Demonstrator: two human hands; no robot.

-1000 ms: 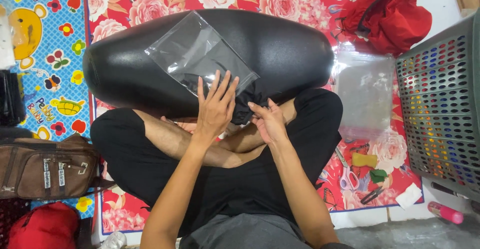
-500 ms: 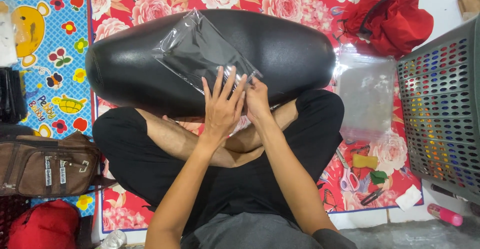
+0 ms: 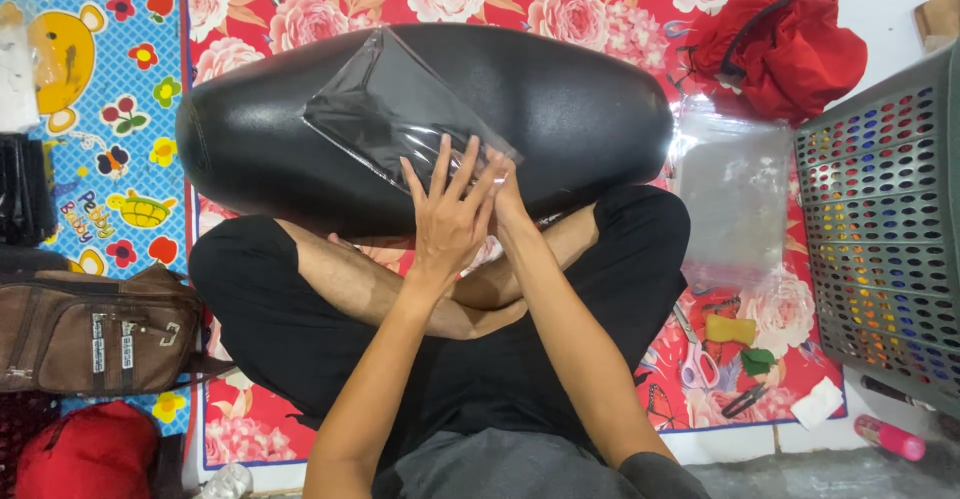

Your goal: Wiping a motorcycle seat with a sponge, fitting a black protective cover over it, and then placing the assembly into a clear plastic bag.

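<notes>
A clear plastic bag [image 3: 385,109] with a dark folded item inside lies slanted on a long black padded cushion [image 3: 580,99] that rests across my crossed legs. My left hand [image 3: 450,214] lies flat on the bag's near end with its fingers spread. My right hand [image 3: 508,191] is tucked right behind the left one at the bag's near corner. Most of its fingers are hidden, so its grip is unclear.
A stack of clear plastic bags [image 3: 735,194] lies on the flowered mat to my right, with a red cloth bag [image 3: 790,44] behind it and a grey perforated basket [image 3: 885,229] beside it. Scissors [image 3: 700,359] and small bits lie near my right knee. A brown pouch [image 3: 90,334] sits on my left.
My right hand came up from my lap to the bag's near corner beside the left hand. The bag shifted a little farther up the cushion.
</notes>
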